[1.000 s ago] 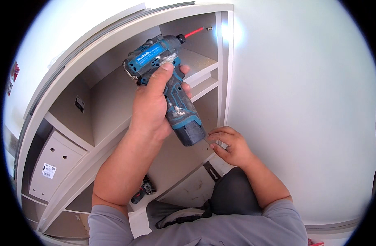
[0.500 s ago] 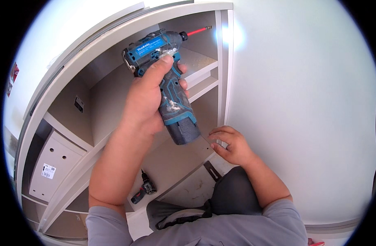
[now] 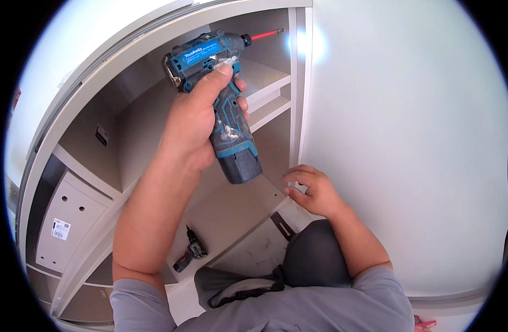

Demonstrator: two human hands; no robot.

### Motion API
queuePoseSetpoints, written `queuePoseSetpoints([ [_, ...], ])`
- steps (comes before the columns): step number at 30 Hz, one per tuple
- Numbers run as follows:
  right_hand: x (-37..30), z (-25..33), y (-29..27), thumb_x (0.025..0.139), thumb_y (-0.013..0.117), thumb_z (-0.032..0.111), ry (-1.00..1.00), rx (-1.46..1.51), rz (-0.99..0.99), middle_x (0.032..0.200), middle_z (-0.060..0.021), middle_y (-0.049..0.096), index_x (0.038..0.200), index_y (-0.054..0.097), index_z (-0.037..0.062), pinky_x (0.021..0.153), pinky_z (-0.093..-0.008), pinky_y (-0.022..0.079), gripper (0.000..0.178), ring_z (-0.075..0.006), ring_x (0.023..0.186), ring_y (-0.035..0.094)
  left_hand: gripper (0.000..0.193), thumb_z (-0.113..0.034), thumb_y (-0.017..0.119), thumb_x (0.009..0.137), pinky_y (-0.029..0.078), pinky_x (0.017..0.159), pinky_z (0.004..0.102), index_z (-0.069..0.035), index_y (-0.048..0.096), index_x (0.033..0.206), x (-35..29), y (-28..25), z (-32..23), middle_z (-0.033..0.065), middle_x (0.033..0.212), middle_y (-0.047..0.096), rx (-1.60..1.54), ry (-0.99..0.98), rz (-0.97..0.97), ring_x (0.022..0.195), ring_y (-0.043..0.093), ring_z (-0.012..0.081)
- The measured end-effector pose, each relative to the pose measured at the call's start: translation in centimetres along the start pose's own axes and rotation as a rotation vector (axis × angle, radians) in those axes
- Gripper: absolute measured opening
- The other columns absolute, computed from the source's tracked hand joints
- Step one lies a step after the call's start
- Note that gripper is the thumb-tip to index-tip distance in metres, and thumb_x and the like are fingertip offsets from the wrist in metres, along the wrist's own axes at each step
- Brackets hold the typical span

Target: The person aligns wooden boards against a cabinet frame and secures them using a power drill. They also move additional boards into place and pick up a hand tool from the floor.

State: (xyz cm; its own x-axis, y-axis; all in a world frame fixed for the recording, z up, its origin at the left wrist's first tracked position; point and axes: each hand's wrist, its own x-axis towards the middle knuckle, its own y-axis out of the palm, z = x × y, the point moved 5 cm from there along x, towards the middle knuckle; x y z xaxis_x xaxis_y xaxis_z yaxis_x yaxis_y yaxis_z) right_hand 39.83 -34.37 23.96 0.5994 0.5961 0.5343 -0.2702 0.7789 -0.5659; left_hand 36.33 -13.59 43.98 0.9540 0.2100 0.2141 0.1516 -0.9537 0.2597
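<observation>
Drill (image 3: 220,105) in left hand (image 3: 196,119), raised.

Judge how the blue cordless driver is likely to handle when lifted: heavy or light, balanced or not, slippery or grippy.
The blue cordless driver is rigid. The battery block under the handle probably makes it bottom-heavy. The left hand wraps the moulded handle, which looks grippy. The thin red bit may be its most easily damaged part.
</observation>
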Motion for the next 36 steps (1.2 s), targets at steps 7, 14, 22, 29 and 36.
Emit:
queuePoseSetpoints([
  [7,-0.1,0.1,0.0,0.086,0.078,0.014,0.01,0.035,0.023,0.113,-0.0135,0.07,0.108,0.073,0.0089,0.093,-0.0414,0.055,0.023,-0.034,0.108,0.067,0.028,-0.029,0.067,0.099,0.059,0.065,0.0371,-0.007,0.061,0.115,0.4,1.2,-0.3,0.0073,0.098,0.07,-0.044,-0.039,-0.009,0.075,0.066,0.0157],
  [14,-0.3,-0.4,-0.6,0.084,0.079,0.011,-0.001,0.058,0.021,0.11,-0.0137,0.071,0.106,0.073,0.008,0.089,-0.0404,0.056,0.022,-0.034,0.102,0.068,0.03,-0.03,0.066,0.1,0.059,0.067,0.0356,-0.005,0.061,0.116,1.1,0.4,0.2,0.009,0.105,0.073,-0.05,-0.052,0.006,0.075,0.066,0.0153],
  [22,-0.2,0.0,-0.2,0.084,0.078,0.012,-0.003,-0.011,-0.002,0.109,-0.0147,0.07,0.104,0.071,0.0071,0.087,-0.0414,0.056,0.022,-0.0354,0.099,0.068,0.028,-0.031,0.067,0.099,0.06,0.068,0.0379,-0.005,0.063,0.111,1.2,0.5,0.1,0.0072,0.099,0.072,-0.076,-0.105,0.016,0.077,0.067,0.0164],
  [29,-0.2,0.9,0.2,0.086,0.076,0.015,0.044,-0.008,0.057,0.109,-0.0149,0.069,0.105,0.071,0.0062,0.087,-0.0431,0.055,0.021,-0.0367,0.099,0.067,0.027,-0.03,0.067,0.099,0.06,0.068,0.0392,-0.007,0.064,0.112,0.7,0.9,-0.1,0.0079,0.102,0.073,-0.097,-0.083,-0.007,0.077,0.068,0.0176],
  [36,-0.1,0.7,1.2,0.089,0.074,0.016,0.017,-0.083,0.078,0.107,-0.0136,0.071,0.105,0.072,0.0059,0.086,-0.0421,0.055,0.02,-0.034,0.098,0.068,0.035,-0.029,0.07,0.097,0.058,0.068,0.0327,-0.007,0.062,0.122,-8.4,-1.1,2.3,0.0096,0.108,0.073,-0.139,0.009,0.094,0.076,0.068,0.0165],
])
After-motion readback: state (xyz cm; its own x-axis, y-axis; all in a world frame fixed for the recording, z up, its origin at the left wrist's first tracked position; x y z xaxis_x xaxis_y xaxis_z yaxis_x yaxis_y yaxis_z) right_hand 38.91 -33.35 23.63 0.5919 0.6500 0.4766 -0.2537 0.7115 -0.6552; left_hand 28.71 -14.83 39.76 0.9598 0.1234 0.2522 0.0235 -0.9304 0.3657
